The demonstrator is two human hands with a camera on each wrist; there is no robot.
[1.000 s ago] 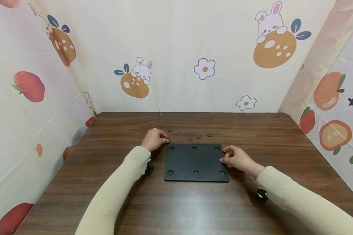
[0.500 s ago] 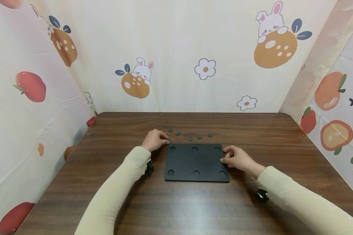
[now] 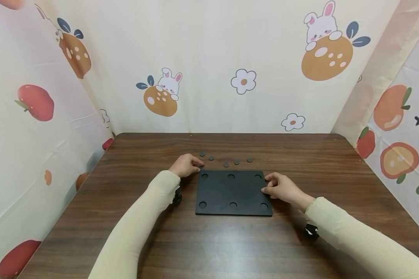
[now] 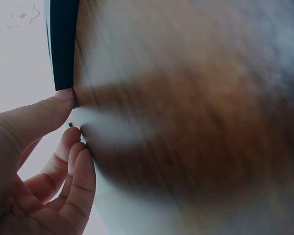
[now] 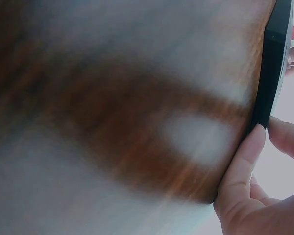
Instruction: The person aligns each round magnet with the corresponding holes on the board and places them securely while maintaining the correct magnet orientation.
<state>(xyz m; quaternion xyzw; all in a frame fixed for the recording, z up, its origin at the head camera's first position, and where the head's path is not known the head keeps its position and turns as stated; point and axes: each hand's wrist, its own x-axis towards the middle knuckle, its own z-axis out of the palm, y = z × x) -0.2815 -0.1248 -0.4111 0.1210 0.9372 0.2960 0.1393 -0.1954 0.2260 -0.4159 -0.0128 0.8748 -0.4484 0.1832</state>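
A thin black rectangular board (image 3: 234,192) with several round recesses lies flat on the table. At its far left corner is my left hand (image 3: 185,165), its thumb and index fingertips at a small dark disc (image 3: 202,168). The left wrist view shows the thumb (image 4: 44,112) at the board's corner, with a gap between thumb and fingers. My right hand (image 3: 283,188) rests at the board's right edge, thumb and index fingertips against it. In the right wrist view these fingertips (image 5: 255,139) touch the board's end (image 5: 274,63).
Beyond the board, several small dark discs lie spread in a loose row, among them a left one (image 3: 202,154), a middle one (image 3: 225,164) and a right one (image 3: 249,160). The brown wooden table (image 3: 153,240) ends at a printed curtain (image 3: 209,108).
My left hand has shifted slightly to the right, its fingertips now at the disc near the corner. The right hand, the board and the row of discs stay in place.
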